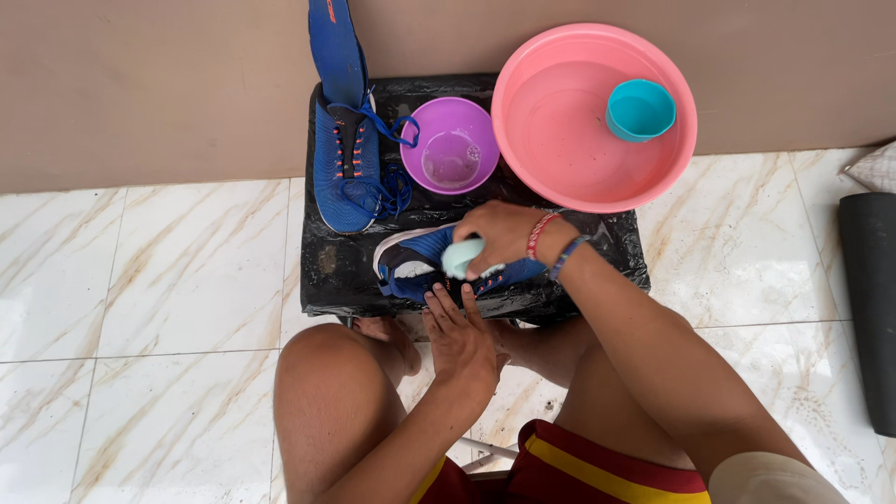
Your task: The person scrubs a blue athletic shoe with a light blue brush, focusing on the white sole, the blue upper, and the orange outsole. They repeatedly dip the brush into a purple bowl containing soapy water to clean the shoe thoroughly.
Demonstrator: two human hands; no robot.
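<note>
1. The blue shoe (420, 264) under my hands lies on its side on the black-wrapped table (327, 271), its white sole edge turned toward my left, its dark inner part wet and soapy.
2. The pale green sponge (462, 257) sits pressed against the shoe's upper, at the table's near edge.

Purple bowl (451, 145) and pink basin (560, 140) crowd the black-wrapped stand's (327, 266) far edge.
</note>
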